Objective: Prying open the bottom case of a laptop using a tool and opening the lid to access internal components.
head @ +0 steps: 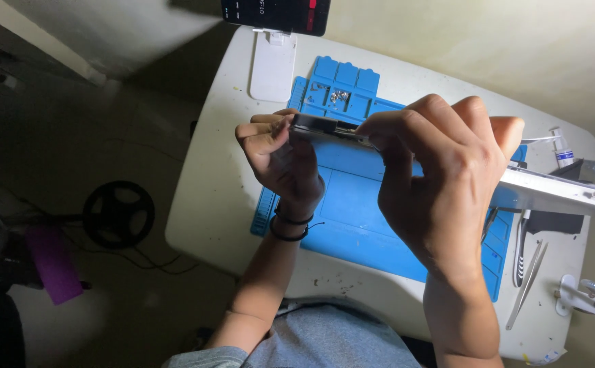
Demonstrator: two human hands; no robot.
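Blue silicone repair mat (352, 218) lies below the opened phone (328, 129), which we pinch edgewise: left hand (280, 160) and right hand (440, 177) both closed on it. Twisting risks flexing it; loose screws (339, 97) could scatter.

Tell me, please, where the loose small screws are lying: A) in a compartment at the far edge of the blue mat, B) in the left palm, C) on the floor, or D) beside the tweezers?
A: the small screws sit in a compartment of the blue mat at its far edge, beyond both hands.
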